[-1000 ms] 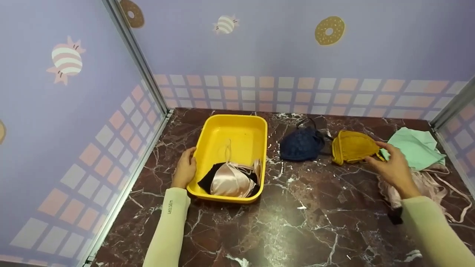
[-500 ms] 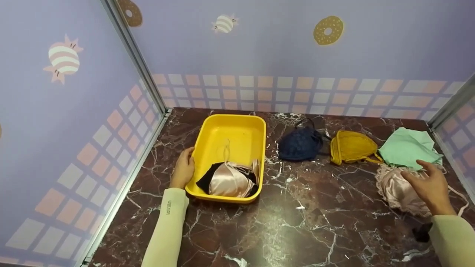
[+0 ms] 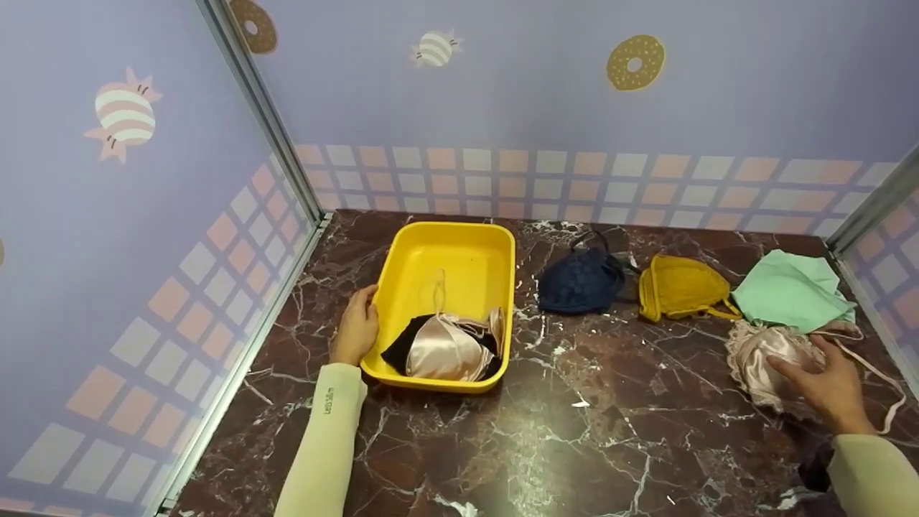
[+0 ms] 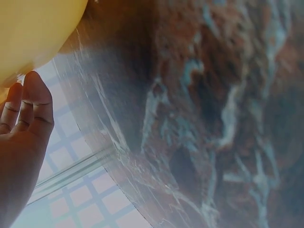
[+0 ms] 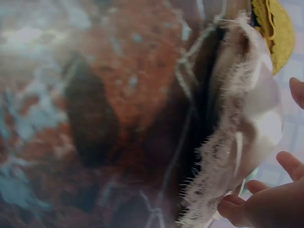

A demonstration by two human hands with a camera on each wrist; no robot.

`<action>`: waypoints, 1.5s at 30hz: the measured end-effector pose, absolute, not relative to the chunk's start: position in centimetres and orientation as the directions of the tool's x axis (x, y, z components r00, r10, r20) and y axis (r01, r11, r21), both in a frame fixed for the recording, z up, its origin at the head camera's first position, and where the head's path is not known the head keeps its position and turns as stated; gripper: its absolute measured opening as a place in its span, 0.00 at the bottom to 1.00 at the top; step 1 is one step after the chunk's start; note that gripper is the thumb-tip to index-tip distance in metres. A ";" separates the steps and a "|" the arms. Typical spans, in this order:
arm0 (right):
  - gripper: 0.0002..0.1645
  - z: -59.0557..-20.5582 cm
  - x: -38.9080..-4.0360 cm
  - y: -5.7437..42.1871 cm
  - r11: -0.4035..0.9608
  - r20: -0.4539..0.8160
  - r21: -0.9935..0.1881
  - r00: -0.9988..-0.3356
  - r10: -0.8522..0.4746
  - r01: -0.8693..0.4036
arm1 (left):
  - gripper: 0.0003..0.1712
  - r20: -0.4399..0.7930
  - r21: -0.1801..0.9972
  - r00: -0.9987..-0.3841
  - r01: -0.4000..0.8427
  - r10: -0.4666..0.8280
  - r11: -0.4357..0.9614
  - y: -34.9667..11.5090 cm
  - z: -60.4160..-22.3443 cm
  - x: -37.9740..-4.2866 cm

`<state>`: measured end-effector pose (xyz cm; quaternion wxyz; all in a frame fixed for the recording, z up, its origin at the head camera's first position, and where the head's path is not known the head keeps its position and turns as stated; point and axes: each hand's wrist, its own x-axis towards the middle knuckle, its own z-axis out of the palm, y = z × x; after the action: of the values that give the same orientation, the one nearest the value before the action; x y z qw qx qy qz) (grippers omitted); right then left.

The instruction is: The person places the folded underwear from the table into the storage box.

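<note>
My left hand rests against the outer left side of a yellow plastic basin, its extended fingers touching the wall near the rim. Inside the basin's near end lie a pale pink satin bra and black fabric. At the right, my right hand is over another pink satin bra with lace edging, thumb and fingers spread around its cup. The right wrist view shows the fingertips close beside that lace-trimmed cup.
Along the back of the dark marbled table lie a navy bra, a mustard bra and mint-green fabric. The green piece meets the pink bra's far edge. Patterned panels wall in the back and sides.
My right hand has left the mustard bra, moved right and toward me, then lowered onto the pink bra. My left hand stays at the basin.
</note>
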<state>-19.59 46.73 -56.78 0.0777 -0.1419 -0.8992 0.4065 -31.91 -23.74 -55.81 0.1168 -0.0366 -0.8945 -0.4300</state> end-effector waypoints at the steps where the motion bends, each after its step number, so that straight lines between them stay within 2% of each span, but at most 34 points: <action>1: 0.55 -57.0 -19.6 46.7 0.637 0.031 -0.748 -0.948 0.317 0.189 | 0.21 0.242 0.762 -0.970 0.166 -0.037 0.626 -23.7 -55.8 -31.9; 16: 0.56 -58.1 -19.8 45.6 0.744 0.001 -0.611 -0.939 0.343 0.271 | 0.21 0.236 0.769 -0.971 0.158 -0.045 0.619 -23.8 -56.1 -32.1; 20: 0.55 -58.0 -19.5 45.3 0.740 0.009 -0.618 -0.939 0.344 0.265 | 0.21 0.232 0.763 -0.972 0.157 -0.040 0.627 -23.8 -56.1 -32.1; 28: 0.48 -57.9 -19.6 44.4 0.729 0.116 -0.650 -0.921 0.371 0.212 | 0.21 0.239 0.759 -0.970 0.160 -0.042 0.631 -23.8 -56.1 -32.1; 36: 0.47 -57.7 -19.7 44.2 0.701 0.149 -0.682 -0.899 0.412 0.208 | 0.21 0.234 0.764 -0.971 0.158 -0.041 0.625 -23.8 -56.0 -32.0; 41: 0.48 -57.3 -19.5 44.2 0.673 0.110 -0.696 -0.889 0.444 0.250 | 0.21 0.236 0.763 -0.971 0.159 -0.041 0.626 -23.9 -56.0 -32.0; 45: 0.45 -56.9 -19.5 43.8 0.638 0.157 -0.737 -0.862 0.482 0.223 | 0.21 0.245 0.763 -0.969 0.167 -0.040 0.624 -23.8 -56.1 -32.0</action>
<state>-19.48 43.84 -56.95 0.1725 -0.1983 -0.8884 0.3764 -31.97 -23.82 -56.05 0.1201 -0.0355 -0.8931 -0.4321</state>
